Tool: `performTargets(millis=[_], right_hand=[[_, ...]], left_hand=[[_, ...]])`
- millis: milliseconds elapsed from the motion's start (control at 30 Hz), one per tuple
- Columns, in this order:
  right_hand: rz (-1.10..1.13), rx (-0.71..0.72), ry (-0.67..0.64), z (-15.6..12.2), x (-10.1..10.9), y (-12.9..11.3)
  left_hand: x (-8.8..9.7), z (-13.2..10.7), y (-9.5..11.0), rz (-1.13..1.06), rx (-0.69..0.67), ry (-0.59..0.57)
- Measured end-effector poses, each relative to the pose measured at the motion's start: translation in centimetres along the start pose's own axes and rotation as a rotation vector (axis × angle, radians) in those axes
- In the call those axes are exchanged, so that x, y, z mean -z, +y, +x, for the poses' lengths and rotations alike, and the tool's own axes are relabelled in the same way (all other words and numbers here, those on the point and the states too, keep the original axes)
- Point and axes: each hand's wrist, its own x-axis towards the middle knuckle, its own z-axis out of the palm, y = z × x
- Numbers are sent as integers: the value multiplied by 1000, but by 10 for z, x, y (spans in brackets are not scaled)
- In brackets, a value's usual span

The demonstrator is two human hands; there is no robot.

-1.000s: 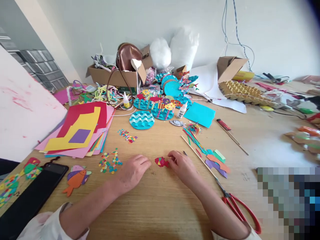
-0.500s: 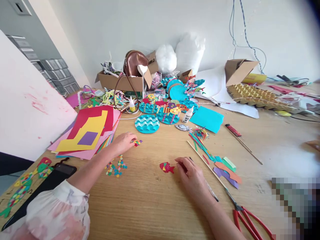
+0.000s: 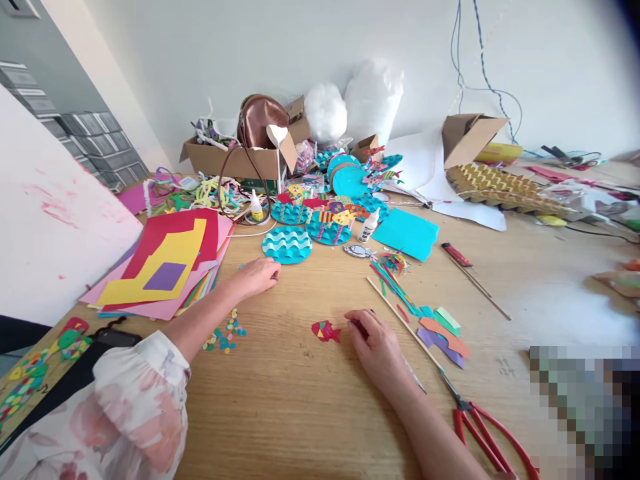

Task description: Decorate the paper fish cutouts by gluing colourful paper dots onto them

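My left hand (image 3: 257, 277) is low over the wooden table, its fingers drawn together and turned down on a small heap of coloured paper scraps. The hand covers nearly all of the heap; only a purple speck shows by the fingertips. A small red paper fish (image 3: 326, 331) with bright patches lies flat on the table between my hands. Just right of its tail rests my right hand (image 3: 374, 343), fingers loosely bent, thumb apart from the index finger, apparently gripping nothing. A thin pen (image 3: 415, 375) runs beneath that hand, partly hidden.
Paper dots (image 3: 227, 333) lie near my left forearm, beside stacked coloured sheets (image 3: 175, 277). A blue wavy disc (image 3: 287, 247) and a glue bottle (image 3: 369, 227) stand beyond. Right are a wooden stick (image 3: 400, 317), paper strips (image 3: 395, 287) and red-handled scissors (image 3: 480, 430).
My left hand has shifted slightly right and now covers the scraps that showed at its fingertips. My right hand and the fish keep their places. The view has shifted a little.
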Motion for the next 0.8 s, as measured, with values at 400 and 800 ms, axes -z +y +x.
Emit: performTargets(millis=[400, 800], right_hand=[[10, 5, 3, 1, 1, 2], [11, -1, -62, 0, 2, -4]], left_hand=[[9, 1, -1, -183, 59, 0], [23, -37, 1, -655, 31, -31]])
